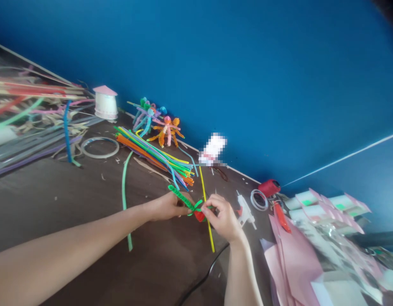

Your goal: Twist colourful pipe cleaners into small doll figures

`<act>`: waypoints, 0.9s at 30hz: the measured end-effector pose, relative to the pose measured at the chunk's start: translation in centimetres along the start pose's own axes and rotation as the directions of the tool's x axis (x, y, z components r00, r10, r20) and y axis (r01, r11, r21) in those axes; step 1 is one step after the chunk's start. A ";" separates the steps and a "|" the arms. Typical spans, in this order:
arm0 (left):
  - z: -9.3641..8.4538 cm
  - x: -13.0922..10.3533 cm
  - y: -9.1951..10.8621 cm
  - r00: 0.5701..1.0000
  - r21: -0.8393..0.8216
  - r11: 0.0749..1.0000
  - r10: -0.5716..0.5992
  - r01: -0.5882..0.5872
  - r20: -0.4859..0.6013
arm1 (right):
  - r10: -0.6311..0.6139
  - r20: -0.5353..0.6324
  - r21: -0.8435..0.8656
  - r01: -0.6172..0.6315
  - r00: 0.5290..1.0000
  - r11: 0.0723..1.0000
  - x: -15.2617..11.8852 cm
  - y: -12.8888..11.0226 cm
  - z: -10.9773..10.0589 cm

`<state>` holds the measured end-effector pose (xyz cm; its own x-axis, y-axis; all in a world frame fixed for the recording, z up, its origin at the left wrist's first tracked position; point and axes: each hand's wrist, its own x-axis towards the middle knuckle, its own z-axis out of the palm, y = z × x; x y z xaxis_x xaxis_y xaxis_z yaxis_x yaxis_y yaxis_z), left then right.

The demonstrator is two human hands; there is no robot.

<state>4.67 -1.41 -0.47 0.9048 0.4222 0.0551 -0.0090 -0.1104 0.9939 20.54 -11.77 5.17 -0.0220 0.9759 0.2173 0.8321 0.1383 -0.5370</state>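
Left hand [179, 205] and right hand [221, 216] both pinch this green-and-red pipe-cleaner piece [186, 202], probably super light, fuzzy and bendy, so I'd grip near the join

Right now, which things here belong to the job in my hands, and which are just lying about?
In the job: green fuzzy stems, red piece; probably the colourful stem bundle.

Apparently lying about: pink sheets, red roll, pink-topped white model.
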 end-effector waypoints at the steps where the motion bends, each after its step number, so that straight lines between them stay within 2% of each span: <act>1: 0.0 0.0 0.0 1.000 0.004 1.000 0.002 -0.002 0.015 | -0.001 0.000 0.004 0.001 1.000 1.000 0.0 0.0 0.0; 7: 0.2 0.0 0.6 0.999 0.018 1.000 0.014 -0.015 0.040 | 0.005 -0.029 -0.027 -0.006 1.000 1.000 0.2 -0.1 0.3; 12: 0.2 0.0 0.9 1.000 0.003 1.000 -0.005 0.005 0.017 | 0.000 -0.061 -0.076 -0.004 0.998 0.997 0.3 -0.1 0.6; 20: 0.5 0.2 0.3 0.997 -0.028 0.999 -0.034 0.032 -0.075 | 0.078 -0.068 0.010 -0.077 0.995 0.997 0.0 -0.3 0.9; 27: 0.4 0.2 0.2 0.996 -0.034 0.999 -0.012 0.009 -0.085 | 0.047 -0.061 -0.013 -0.048 0.997 0.999 0.1 -0.3 0.8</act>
<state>5.01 -1.74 -0.26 0.8654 0.4984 0.0511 -0.0152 -0.0760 0.9970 19.84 -11.58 4.74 0.0511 0.9692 0.2409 0.8393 0.0891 -0.5363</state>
